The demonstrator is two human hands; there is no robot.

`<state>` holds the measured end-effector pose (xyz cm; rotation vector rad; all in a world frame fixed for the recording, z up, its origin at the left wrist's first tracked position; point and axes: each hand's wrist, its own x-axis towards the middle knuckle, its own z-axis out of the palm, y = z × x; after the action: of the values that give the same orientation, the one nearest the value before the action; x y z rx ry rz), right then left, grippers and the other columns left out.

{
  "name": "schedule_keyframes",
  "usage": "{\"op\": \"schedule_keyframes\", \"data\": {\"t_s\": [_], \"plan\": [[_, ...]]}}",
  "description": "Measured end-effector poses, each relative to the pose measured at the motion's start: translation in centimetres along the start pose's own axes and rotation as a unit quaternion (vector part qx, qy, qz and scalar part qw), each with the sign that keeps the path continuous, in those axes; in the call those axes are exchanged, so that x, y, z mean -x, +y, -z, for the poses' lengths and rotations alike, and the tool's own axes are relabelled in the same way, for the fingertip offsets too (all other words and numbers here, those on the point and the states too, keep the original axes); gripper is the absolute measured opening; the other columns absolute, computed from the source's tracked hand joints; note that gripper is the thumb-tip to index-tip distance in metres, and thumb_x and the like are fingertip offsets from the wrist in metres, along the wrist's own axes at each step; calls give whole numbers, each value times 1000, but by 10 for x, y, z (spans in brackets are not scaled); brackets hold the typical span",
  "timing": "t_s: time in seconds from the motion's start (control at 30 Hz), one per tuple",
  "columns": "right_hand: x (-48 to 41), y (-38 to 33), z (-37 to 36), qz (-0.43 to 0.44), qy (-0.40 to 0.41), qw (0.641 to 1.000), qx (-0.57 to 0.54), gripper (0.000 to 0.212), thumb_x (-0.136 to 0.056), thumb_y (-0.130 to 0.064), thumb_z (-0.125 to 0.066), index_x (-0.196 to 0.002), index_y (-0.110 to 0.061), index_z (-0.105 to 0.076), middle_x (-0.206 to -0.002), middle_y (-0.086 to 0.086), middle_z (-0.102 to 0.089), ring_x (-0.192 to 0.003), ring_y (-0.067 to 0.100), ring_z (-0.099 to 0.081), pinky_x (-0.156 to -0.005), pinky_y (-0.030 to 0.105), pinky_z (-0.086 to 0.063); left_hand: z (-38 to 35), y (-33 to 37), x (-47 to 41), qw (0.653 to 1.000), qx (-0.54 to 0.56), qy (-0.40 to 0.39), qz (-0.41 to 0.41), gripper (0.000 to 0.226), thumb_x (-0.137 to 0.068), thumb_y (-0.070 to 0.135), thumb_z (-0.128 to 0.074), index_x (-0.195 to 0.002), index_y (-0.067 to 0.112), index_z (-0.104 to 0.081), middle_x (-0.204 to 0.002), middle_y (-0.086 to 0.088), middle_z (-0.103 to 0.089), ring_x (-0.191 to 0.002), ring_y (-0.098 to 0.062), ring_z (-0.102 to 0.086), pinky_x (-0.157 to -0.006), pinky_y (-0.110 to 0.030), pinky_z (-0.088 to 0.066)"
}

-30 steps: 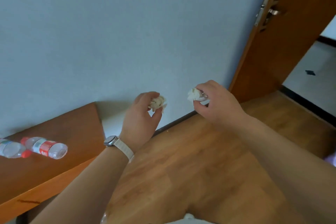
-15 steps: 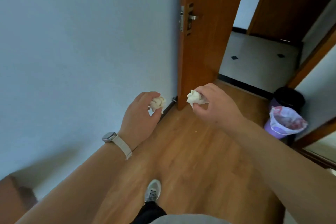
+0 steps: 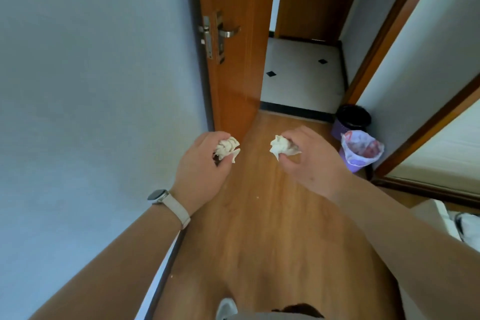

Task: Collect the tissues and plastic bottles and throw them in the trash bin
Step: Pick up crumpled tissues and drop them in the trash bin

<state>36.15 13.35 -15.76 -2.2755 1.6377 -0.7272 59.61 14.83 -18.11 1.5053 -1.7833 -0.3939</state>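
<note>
Closest to me, my shoe (image 3: 226,310) shows at the bottom edge over the wood floor (image 3: 259,228), and a watch (image 3: 159,195) sits on my left wrist. Ahead of that, my left hand (image 3: 200,166) has its fingers (image 3: 217,135) curled round a crumpled tissue (image 3: 228,149), and my right hand (image 3: 314,163) pinches a second tissue (image 3: 281,147) between thumb and fingertips.

Both wads stick out past the fingers, so I judge the holds light. A loose corner could slip free on the walk and leave me bending for it.

Further off to the right, the trash bin (image 3: 355,167) with the pale liner (image 3: 349,157) stands by the wall (image 3: 363,60), just in front of a second bin (image 3: 352,117) lined in black. The liner's mouth looks slack and already holds rubbish. A tissue tossed from here, well apart from the bin, would likely drift and land on the floor. I'd want each hand over the rim before letting go. The left hand has to cross to that side and might crowd the right one.

The open door (image 3: 233,73) stands beyond the hands on the left. No plastic bottles show in this view, so I reckon that part of the job waits.
</note>
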Motion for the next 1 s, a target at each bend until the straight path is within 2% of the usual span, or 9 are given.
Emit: {"op": "schedule_keyframes", "data": {"t_s": [0.17,0.37,0.53,0.67,0.83,1.0], "plan": [[-17,8,-3,-69,11,997,17,29,-86,-29,-66,-114,-25,-60,-105,-12,-54,-93,7,-53,-78,24,-45,-8,-17,-40,999,23,-29,-26,35,-88,21,-69,-121,23,-60,-113,13,-58,-101,-6,-56,-89,-24,-50],[-43,38,-1,-123,47,991,20,32,-87,-28,-67,-117,-22,-59,-109,-10,-56,-93,9,-54,-77,26,-47,-38,-23,-88,995,23,-76,-63,35,-89,21,-67,-123,23,-59,-113,17,-54,-101,1,-51,-83,-3,-35],[-70,81,-10,-147,60,987,4,32,-85,-26,-69,-116,-19,-62,-107,-5,-58,-92,11,-56,-77,32,-50,-72,-19,-135,989,24,-117,-85,35,-89,21,-67,-124,21,-59,-120,7,-61,-106,-7,-57,-86,-13,-45],[-107,130,-12,-151,78,985,-12,30,-83,-25,-69,-112,-19,-62,-102,-4,-58,-87,15,-56,-73,35,-51,-107,-9,-189,989,9,-125,-80,36,-90,22,-68,-125,22,-58,-122,7,-60,-105,-3,-53,-82,-7,-40],[-163,195,5,-161,98,982,-17,31,-83,-23,-69,-113,-15,-62,-102,-3,-58,-87,15,-55,-68,27,-45,-156,14,-264,984,-2,-159,-75,39,-90,27,-68,-127,27,-56,-125,8,-59,-110,-7,-56,-83,-14,-49],[-206,252,33,-172,105,979,-4,34,-85,-25,-68,-116,-16,-62,-110,-1,-60,-94,15,-57,-71,26,-44,-206,41,-332,980,-13,-171,-98,38,-89,26,-69,-126,26,-57,-124,8,-61,-110,-7,-55,-82,-10,-46]]}}
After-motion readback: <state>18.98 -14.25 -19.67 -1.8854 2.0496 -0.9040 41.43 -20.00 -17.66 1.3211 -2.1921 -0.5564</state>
